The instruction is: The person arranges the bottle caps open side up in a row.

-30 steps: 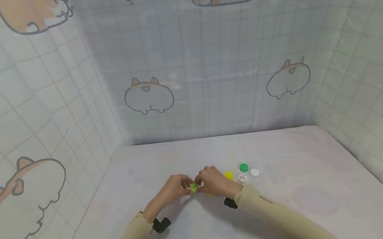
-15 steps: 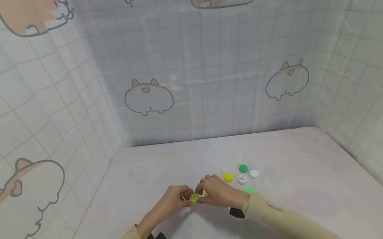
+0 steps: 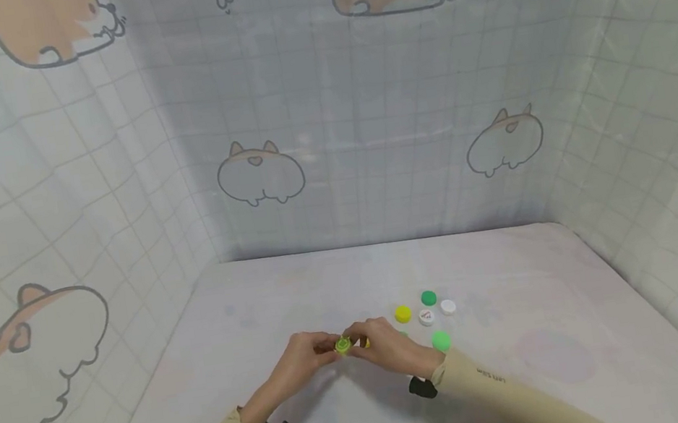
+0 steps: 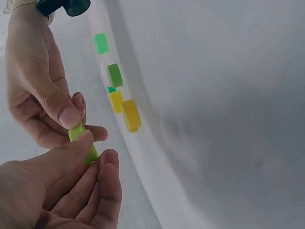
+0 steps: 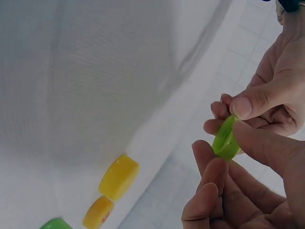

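A small yellow-green bottle cap (image 3: 342, 346) is held above the table between both hands. My left hand (image 3: 304, 359) pinches one edge of it with thumb and fingers. On the opposite edge, the thumb and fingers of my right hand (image 3: 392, 346) pinch it too. In the right wrist view the cap (image 5: 226, 139) stands tilted, part of its hollow inside showing. The left wrist view shows the cap (image 4: 91, 153) nearly edge-on, partly covered by a thumb.
Right of the hands lie a yellow cap (image 3: 402, 314), a dark green cap (image 3: 429, 297), a white cap (image 3: 448, 307), a white cap with a red mark (image 3: 426, 317) and a light green cap (image 3: 441, 340). Another yellow cap (image 3: 367, 343) is mostly behind my right hand. Patterned curtains surround the table.
Both hands have come slightly nearer to my body with the bottle cap between them. The light green cap, hidden behind the right arm earlier, now shows. The loose caps stay put.
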Available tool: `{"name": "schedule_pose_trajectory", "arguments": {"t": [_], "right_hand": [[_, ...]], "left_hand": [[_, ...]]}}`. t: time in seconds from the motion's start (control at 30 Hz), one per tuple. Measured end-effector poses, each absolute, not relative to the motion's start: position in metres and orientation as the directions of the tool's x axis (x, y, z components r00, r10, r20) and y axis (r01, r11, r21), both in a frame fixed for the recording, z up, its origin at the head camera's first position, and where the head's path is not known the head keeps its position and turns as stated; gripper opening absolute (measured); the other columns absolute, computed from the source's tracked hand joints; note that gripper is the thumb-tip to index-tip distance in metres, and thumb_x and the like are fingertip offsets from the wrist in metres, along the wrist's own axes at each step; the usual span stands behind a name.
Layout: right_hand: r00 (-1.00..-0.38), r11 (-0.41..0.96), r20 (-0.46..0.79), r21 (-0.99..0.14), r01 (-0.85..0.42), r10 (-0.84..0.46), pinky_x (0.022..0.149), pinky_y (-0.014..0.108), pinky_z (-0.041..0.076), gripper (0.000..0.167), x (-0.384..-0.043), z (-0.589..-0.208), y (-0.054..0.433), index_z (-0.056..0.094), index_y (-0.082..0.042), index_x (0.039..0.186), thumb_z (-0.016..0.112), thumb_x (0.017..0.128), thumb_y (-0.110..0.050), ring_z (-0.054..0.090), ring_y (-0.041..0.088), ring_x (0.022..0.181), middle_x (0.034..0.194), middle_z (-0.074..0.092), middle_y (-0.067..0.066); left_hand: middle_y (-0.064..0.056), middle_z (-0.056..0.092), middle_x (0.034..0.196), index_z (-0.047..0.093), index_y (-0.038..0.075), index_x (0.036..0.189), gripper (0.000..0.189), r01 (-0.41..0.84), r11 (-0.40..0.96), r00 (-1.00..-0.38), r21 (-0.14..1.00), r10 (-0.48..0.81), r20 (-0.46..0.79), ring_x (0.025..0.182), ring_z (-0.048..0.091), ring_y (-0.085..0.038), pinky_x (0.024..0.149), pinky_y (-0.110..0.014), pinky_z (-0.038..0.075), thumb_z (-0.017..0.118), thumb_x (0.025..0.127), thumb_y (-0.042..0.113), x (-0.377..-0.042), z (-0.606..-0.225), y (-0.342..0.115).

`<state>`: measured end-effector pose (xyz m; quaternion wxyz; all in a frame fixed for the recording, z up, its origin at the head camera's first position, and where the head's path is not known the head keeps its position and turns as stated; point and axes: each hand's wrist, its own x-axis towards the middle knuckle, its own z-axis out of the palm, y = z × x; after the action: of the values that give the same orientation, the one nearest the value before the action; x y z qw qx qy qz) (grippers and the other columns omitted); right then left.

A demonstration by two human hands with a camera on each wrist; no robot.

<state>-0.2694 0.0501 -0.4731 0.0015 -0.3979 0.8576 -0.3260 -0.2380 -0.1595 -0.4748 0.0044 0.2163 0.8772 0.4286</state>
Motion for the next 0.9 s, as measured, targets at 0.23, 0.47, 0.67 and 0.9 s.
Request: {"name": "schedule_pose_trajectory", "arguments": {"t": [0.23,0.47,0.67,0.9], "right_hand": [[-0.701,0.491,0.230,-0.570,-0.659,-0.675,0.067,0.015,0.048,0.021,-0.270,-0.475,0.048,0.070,-0.013,0.112,0.065,0.093,-0.022,0.058,-0.002,0.079,0.098,0.071,-0.005],[-0.682,0.479,0.284,-0.535,-0.696,-0.674,0.067,0.014,0.047,0.025,-0.272,-0.476,0.045,0.072,-0.012,0.114,0.060,0.096,-0.025,0.055,0.001,0.078,0.099,0.069,-0.002],[-0.659,0.422,0.347,-0.553,-0.719,-0.667,0.065,0.014,0.048,0.026,-0.274,-0.471,0.042,0.071,-0.010,0.115,0.060,0.095,-0.023,0.057,0.002,0.075,0.098,0.071,0.000],[-0.691,0.367,0.351,-0.649,-0.666,-0.633,0.065,0.015,0.051,0.025,-0.278,-0.469,0.039,0.068,-0.009,0.118,0.057,0.097,-0.018,0.067,0.013,0.072,0.101,0.074,0.002]], "left_hand": [[-0.014,0.071,0.110,0.069,0.000,0.114,0.030,0.362,0.556,-0.919,0.748,0.347,0.187,0.095,0.071,-0.023,0.076,-0.024,0.056,0.068,0.089,0.018,-0.235,-0.477,-0.162],[-0.011,0.073,0.106,0.068,0.000,0.117,0.030,0.377,0.545,-0.917,0.749,0.336,0.217,0.086,0.071,-0.020,0.073,-0.025,0.056,0.062,0.094,0.019,-0.232,-0.476,-0.167],[-0.011,0.075,0.096,0.070,0.002,0.115,0.028,0.389,0.519,-0.916,0.761,0.302,0.263,0.080,0.071,-0.020,0.071,-0.030,0.057,0.062,0.094,0.019,-0.233,-0.473,-0.171],[-0.011,0.075,0.092,0.071,0.004,0.113,0.029,0.354,0.505,-0.935,0.787,0.223,0.277,0.079,0.072,-0.017,0.068,-0.027,0.057,0.068,0.089,0.020,-0.233,-0.472,-0.169]]}}
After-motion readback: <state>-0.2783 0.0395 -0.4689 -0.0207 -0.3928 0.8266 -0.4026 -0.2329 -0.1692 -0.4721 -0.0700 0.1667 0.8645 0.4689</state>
